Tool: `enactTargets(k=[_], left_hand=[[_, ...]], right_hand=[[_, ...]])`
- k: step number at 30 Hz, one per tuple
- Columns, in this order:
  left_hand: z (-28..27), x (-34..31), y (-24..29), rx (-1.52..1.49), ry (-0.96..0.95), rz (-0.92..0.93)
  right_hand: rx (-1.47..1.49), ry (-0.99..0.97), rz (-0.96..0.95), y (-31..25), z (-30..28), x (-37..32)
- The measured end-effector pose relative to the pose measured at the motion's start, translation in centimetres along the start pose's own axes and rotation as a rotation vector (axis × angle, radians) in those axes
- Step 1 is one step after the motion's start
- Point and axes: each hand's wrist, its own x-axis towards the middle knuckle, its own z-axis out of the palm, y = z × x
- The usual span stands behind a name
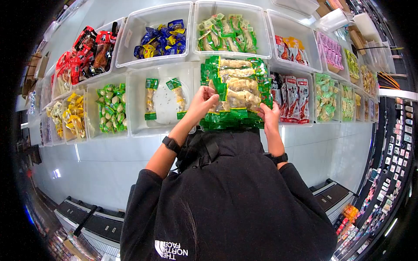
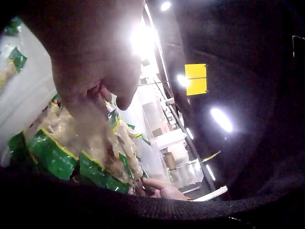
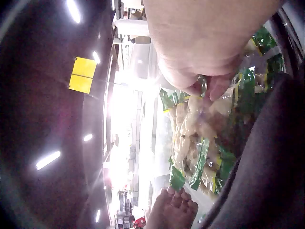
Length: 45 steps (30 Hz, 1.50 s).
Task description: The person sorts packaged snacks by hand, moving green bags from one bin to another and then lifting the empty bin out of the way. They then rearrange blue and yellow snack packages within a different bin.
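Observation:
My left hand (image 1: 203, 103) has its fingers curled at the left green end of a clear, green-ended snack pack (image 1: 239, 95), pinching it. At the opposite end, my right hand (image 1: 270, 116) pinches the same pack's green corner between thumb and fingers. Pale, lumpy pieces that look like chicken feet show through the plastic. Beneath lies a pile of similar packs (image 1: 237, 116), heaped in a bin close to my body. In the right wrist view the right hand (image 3: 205, 62) grips a green corner, and the left fingertips (image 3: 176, 193) meet the far end.
Just left, a white bin (image 1: 163, 128) holds two upright packs and dark specks. Behind the pile stands a bin (image 1: 265, 26) of green-edged packs. Bins of blue packs (image 1: 163, 41), green egg-like packs (image 1: 112, 108) and red packs (image 1: 296, 100) surround these. Shelves (image 1: 394, 152) line the right.

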Motion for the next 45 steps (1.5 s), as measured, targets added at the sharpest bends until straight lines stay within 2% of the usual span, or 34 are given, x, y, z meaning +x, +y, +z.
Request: enactTargets(k=[3,5,9,11,15,17,19,21,22,23,25,27,29,31,33,35,36,37,39,40,43,44,45], left_hand=[[-0.4,0.6,0.0,-0.040,-0.059,0.006],[-0.6,0.7,0.5,-0.020,-0.184,0.042],[-0.6,1.5,1.3,-0.155,-0.141,0.082],[-0.6,2.6,0.7,0.103,0.111,0.136],[-0.8,3.1,-0.7,0.252,0.079,0.054],[-1.0,3.0,-0.4,0.217,0.023,-0.005],[-1.0,3.2,0.1,0.115,-0.044,-0.046],[-1.3,3.8,1.0,0.086,0.000,-0.021],[-1.5,4.1,1.3,0.061,0.044,0.004],[-1.8,4.3,1.3,0.063,0.047,0.007],[-2.3,4.5,1.4,0.019,0.100,-0.005],[-2.6,4.1,1.3,0.069,0.097,-0.021],[-3.1,3.7,1.4,0.056,0.097,-0.026],[-3.2,3.5,0.9,0.033,0.099,-0.025],[-3.6,3.5,0.2,-0.011,0.129,-0.048],[-6.0,3.0,-1.6,0.022,0.284,-0.057],[-6.4,3.3,-2.3,0.036,0.286,-0.060],[-7.9,3.1,-4.0,0.044,0.303,-0.071],[-11.8,2.9,-7.8,0.314,0.629,0.088],[-15.1,2.2,-9.7,0.332,0.708,-0.141],[-17.1,2.2,-12.7,0.404,0.600,-0.346],[-16.8,2.3,-13.2,0.398,0.595,-0.351],[-15.8,2.6,-12.6,0.652,0.517,-0.446]], right_hand=[[-0.033,0.037,-0.048,-0.4,-0.2,-0.4],[-0.085,0.053,-0.162,-1.5,-0.3,-1.3],[-0.007,0.043,-0.241,-4.4,1.3,-1.4],[0.008,0.014,-0.231,-6.0,1.8,-0.4],[0.224,-0.146,-0.160,-8.6,3.3,1.4],[0.353,-0.210,-0.137,-9.9,4.4,1.6],[0.363,-0.211,-0.127,-9.7,4.9,2.7],[0.392,-0.158,-0.103,-9.0,5.4,4.3],[0.244,-0.078,-0.080,-8.3,5.9,6.0],[0.245,-0.082,-0.081,-7.6,5.8,7.1],[-0.003,0.001,-0.087,-7.2,6.0,8.0],[-0.077,0.015,-0.088,-7.1,5.1,8.5],[-0.534,0.139,-0.337,-6.6,4.9,9.0],[-0.507,0.113,-0.298,-6.4,4.6,8.9],[-0.602,0.211,-0.460,-5.6,4.2,9.1],[-0.640,0.271,-0.585,-4.7,3.8,8.2],[-0.640,0.256,-0.581,-5.1,3.9,7.6],[-0.780,0.331,-0.700,-5.0,4.0,7.0],[-0.553,0.296,-0.547,-5.8,5.0,4.7],[-0.499,0.264,-0.539,-6.1,5.9,2.8],[-0.515,0.131,-0.551,-6.4,7.0,0.7],[-0.524,0.134,-0.549,-6.4,7.5,0.1],[-0.492,0.094,-0.524,-6.5,7.9,-0.2]])
